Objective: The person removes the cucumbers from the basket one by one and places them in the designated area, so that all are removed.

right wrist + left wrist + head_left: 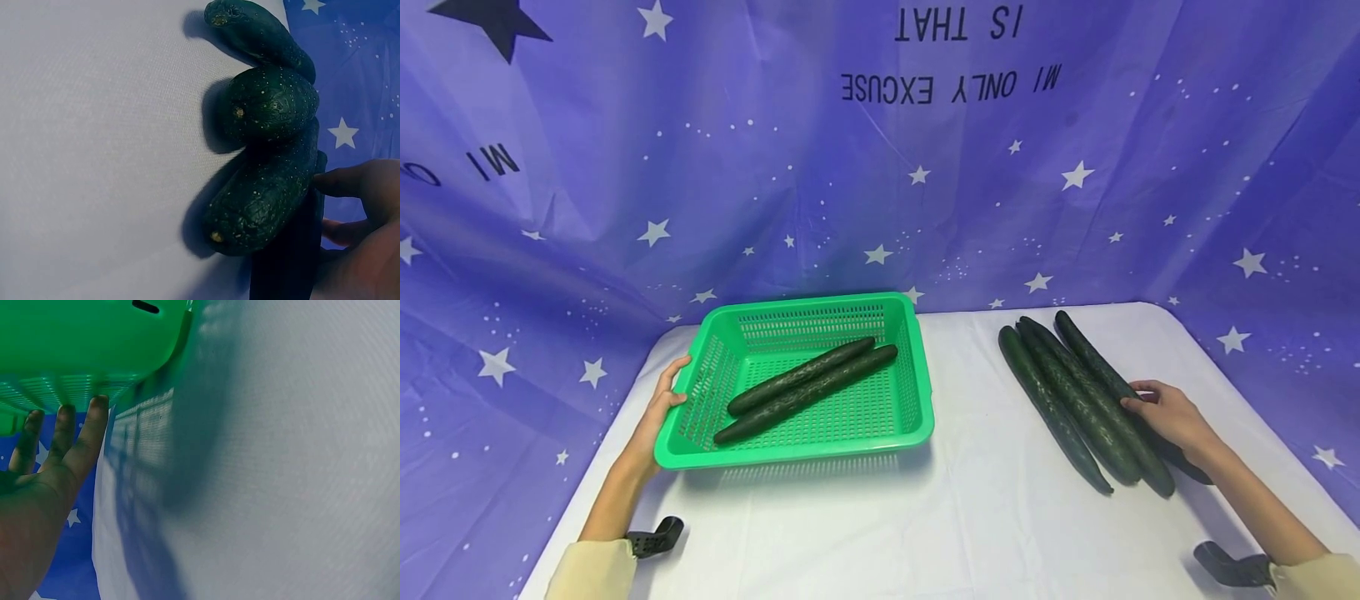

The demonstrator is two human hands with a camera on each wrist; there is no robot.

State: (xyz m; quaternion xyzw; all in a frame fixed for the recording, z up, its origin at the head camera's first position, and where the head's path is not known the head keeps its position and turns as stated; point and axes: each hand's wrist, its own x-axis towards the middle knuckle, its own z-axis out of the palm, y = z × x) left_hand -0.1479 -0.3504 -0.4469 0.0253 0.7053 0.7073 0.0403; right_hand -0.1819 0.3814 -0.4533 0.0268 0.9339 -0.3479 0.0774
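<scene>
A green plastic basket (797, 454) with slotted walls holds two long dark green cucumbers (808, 396) lying side by side at a slant. My left hand (655, 417) grips its left rim; in the left wrist view, fingers (65, 434) reach up against the outer wall below the rim. On the right, several cucumbers (1067, 400) lie in a row on the table. My right hand (1172, 417) holds the rightmost cucumber (1093, 354) around its middle, thumb on the near side. The right wrist view shows that cucumber (284, 262) dark beside the thumb, with the neighbouring cucumbers' blunt ends (240, 219) facing the camera.
White cloth covers the table (962, 517), with a stretch of it between basket and cucumbers. A purple-blue curtain (970, 208) with stars and lettering hangs behind and at both sides. Black wrist mounts (655, 537) sit at both sleeve cuffs.
</scene>
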